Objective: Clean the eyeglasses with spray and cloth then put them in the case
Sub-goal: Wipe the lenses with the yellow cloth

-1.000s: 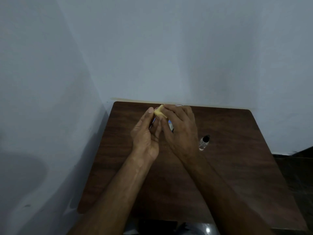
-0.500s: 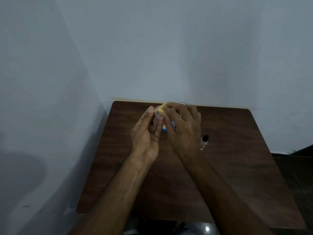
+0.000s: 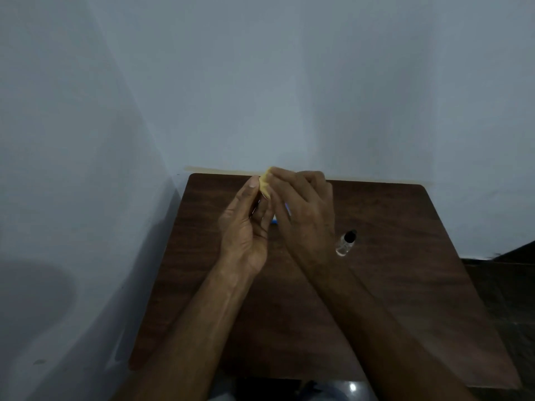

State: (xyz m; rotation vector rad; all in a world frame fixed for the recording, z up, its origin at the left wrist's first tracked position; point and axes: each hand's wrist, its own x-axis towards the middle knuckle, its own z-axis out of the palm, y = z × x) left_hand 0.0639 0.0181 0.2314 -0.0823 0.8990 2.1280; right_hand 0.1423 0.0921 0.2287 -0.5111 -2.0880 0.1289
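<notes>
Head view: a person's two bare hands meet above the far part of a dark wood-grain desk (image 3: 405, 285), toward 11 o'clock from the desk's middle, and both forearms reach in from the near edge at 6 o'clock. The left hand (image 3: 246, 230) stands on edge with its palm turned toward 3 o'clock, its fingers curled inward and its thumb pointing up to 12 o'clock. The thumb tip lies against a small yellow cloth (image 3: 265, 187). The right hand (image 3: 305, 215) shows its back to the camera and lies just to the 3 o'clock side of the left one, touching it. Its fingertips are bent over to 9 o'clock and pinch the yellow cloth from that side, so the cloth sits bunched between the two hands at their far end, over the desk's far edge. The eyeglasses cannot be made out: whatever lies inside the left hand's curled fingers is hidden by the fingers and the cloth, so it cannot be told whether that hand grips anything. A small blue and white object (image 3: 275, 221) peeks out under the right hand at 6 o'clock from the cloth, too covered to identify. A clear spray bottle (image 3: 345, 243) with a black top stands on the desk near the right wrist, at 4 o'clock from the right hand and apart from it. A pale grey-blue wall (image 3: 289, 82) rises behind the desk at 12 o'clock, and dark floor (image 3: 509, 285) shows at 3 o'clock.
</notes>
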